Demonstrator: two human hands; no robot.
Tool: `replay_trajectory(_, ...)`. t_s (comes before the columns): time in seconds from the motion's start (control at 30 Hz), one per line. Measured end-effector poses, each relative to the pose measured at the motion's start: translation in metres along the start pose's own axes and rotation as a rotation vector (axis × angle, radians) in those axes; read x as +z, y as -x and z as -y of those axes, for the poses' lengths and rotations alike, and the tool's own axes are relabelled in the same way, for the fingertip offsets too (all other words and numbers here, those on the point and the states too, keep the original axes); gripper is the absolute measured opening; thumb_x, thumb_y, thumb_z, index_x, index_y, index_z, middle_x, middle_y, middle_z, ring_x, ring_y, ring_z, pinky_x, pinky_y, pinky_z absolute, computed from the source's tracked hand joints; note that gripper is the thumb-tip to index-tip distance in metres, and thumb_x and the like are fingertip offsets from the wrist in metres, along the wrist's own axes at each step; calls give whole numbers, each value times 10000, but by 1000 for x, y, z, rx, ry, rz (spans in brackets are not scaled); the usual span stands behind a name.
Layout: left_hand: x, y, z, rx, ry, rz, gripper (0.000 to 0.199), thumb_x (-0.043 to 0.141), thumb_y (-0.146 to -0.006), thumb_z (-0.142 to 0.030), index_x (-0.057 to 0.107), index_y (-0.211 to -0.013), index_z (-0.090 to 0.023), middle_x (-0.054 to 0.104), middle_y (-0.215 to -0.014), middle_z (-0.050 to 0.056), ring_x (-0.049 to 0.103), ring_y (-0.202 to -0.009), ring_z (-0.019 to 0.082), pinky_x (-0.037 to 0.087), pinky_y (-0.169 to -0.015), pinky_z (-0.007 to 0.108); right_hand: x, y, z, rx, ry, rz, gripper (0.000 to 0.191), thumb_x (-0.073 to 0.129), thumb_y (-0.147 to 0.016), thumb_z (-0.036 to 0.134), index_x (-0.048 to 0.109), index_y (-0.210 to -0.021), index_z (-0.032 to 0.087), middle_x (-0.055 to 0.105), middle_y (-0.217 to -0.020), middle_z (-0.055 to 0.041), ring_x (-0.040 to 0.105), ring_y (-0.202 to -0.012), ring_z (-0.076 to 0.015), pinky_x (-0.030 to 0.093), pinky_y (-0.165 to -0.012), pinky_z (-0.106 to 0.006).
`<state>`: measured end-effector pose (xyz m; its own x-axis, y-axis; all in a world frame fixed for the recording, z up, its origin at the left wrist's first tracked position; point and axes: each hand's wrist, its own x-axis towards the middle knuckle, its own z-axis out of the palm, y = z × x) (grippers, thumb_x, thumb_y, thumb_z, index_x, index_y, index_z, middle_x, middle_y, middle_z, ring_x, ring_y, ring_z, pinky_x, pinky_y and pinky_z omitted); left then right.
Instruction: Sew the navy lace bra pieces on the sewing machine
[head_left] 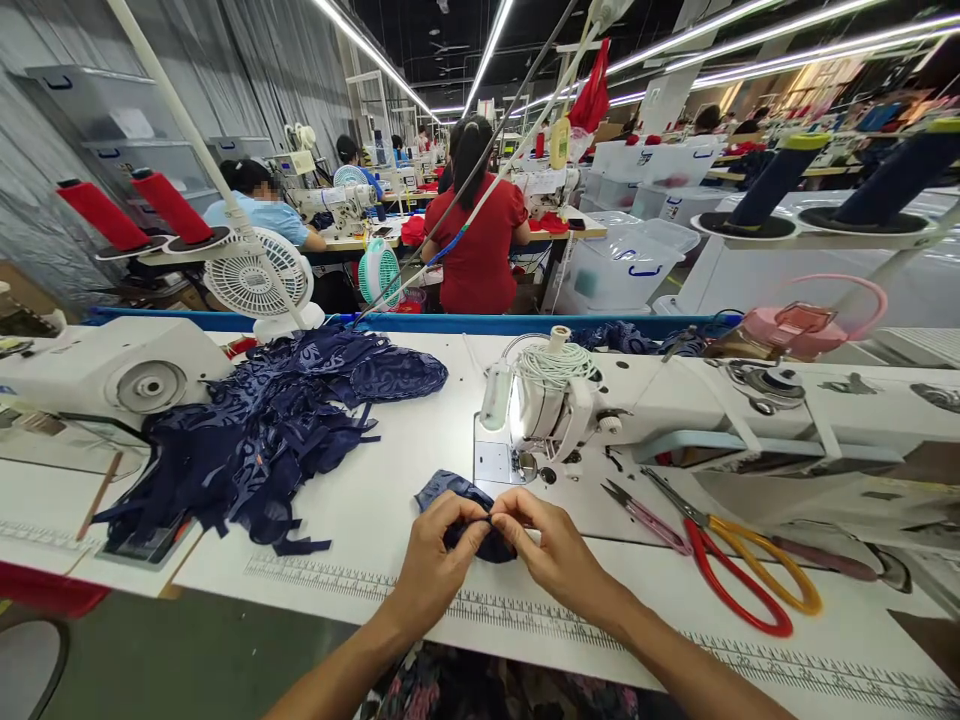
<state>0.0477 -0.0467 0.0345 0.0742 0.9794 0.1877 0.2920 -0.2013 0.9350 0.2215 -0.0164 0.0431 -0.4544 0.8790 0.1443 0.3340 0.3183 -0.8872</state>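
Red thread spools (pixel 171 207), white fan (pixel 240 277), small green fan (pixel 379 272), person in red top (pixel 480 245), clear bins (pixel 619 265)

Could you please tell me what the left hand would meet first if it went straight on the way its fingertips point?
Most likely the right hand, just across the dark blue fabric that the left hand pinches; they are so close that I cannot tell whether they already touch.

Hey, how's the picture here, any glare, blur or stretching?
Head view: long white ceiling tubes glare, and light washes out the white sewing machine near its needle; head view, upper right: dark blue thread cones look stretched, probably wide-angle distortion; head view, centre: left hand and right hand look fairly sharp, but the patterned navy cloth they pinch loses detail in its folds.
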Motion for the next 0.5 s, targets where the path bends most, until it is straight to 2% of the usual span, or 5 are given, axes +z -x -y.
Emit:
replay_trajectory(0.17, -8, 1, -2, -95, 64, -39, 169, 653, -849, -301, 607, -740, -180, 575, -744, -5, 528, -733, 146, 403, -694, 249, 4, -7, 8, 1, -47, 31, 204, 501, -949, 357, 562, -821, 211, 569, -745, 0, 523, -696, -146, 406, -587, -244)
replay_trajectory(0.3, -32, 7, -4, -79, 51, -29, 193, 624, -865, -310, 580, -730, -179, 552, -737, -6, 502, -724, 140, 386, -693, 247, 13, -26, 9, -41, -102, 132, 198, 521, -942, 337, 572, -807, 201, 580, -714, 11, 549, -656, -131, 446, -592, -234)
replay_trajectory(0.4, -52, 17, -9, -97, 40, -35, 165, 595, -878, -294, 575, -757, -183, 545, -761, 1, 497, -749, 145, 388, -721, 253, 27, -56, 7, -182, 119, 57, 172, 455, -967, 264, 566, -849, 206, 616, -770, 3, 578, -695, -128, 471, -639, -232)
replay_trajectory(0.5, -62, 27, -15, -108, 18, -25, 163, 595, -876, -295, 581, -757, -184, 526, -750, 3, 491, -730, 145, 383, -693, 250, 44, -102, 2, -237, 293, -50, 134, 451, -956, 207, 579, -919, 202, 637, -890, -37, 590, -810, -160, 477, -736, -278)
